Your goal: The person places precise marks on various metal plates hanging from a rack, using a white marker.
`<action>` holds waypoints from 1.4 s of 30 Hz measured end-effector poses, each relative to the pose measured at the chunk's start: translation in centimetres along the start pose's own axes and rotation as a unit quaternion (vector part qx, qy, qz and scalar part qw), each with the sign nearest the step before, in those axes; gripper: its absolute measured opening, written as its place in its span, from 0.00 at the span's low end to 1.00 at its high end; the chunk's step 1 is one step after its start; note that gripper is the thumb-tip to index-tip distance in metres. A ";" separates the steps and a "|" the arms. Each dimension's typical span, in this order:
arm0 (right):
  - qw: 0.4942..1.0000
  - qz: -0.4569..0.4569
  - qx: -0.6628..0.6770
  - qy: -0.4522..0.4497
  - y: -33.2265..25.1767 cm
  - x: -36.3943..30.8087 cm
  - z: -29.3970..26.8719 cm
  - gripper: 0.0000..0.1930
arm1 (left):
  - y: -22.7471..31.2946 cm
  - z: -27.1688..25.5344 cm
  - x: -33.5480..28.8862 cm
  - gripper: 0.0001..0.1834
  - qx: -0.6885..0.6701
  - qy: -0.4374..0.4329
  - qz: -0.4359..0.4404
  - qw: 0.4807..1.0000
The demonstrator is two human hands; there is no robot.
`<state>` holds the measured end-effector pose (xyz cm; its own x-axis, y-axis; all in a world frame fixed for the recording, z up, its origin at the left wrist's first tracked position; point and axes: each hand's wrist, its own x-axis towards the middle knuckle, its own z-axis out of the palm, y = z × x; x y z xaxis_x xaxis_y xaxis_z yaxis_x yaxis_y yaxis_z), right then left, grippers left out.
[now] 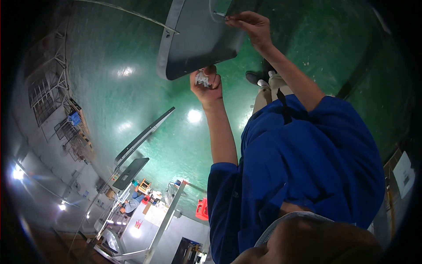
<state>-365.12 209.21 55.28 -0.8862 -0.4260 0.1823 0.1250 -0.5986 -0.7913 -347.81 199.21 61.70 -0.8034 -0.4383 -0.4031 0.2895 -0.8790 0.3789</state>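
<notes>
A large grey panel [193, 48] with a rounded corner and a pale rim takes up the top middle of the head view; its upper part is cut off. My left hand [207, 86] is closed around a crumpled white wad [202, 79], perhaps tape or film, just under the panel's lower edge. Its fingertips are at that edge. My right hand [252, 27] is raised at the panel's right side. Thumb and forefinger are pinched together beside a curved pale outline [216, 16] on the panel; what they pinch is too small to name.
A thin rod or line [132, 14] reaches the panel's left rim. Two more panels, one long [143, 135] and one shorter [131, 173], hang lower left. Beyond them are a metal frame [169, 211], a red plastic stool [201, 209] and another person [130, 205]. The floor is shiny green.
</notes>
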 end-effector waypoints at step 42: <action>0.742 -0.115 -0.341 -0.566 -1.1 -17.7 28.1 0.05 | 9.1 -9.8 -21.5 0.11 -0.034 0.149 0.205 0.967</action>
<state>-337.08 198.32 69.29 0.1426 -0.8934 0.4260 -0.5678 -0.4264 -0.7042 -322.81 198.77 65.63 -0.4301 -0.7788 -0.4566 0.5935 -0.6250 0.5071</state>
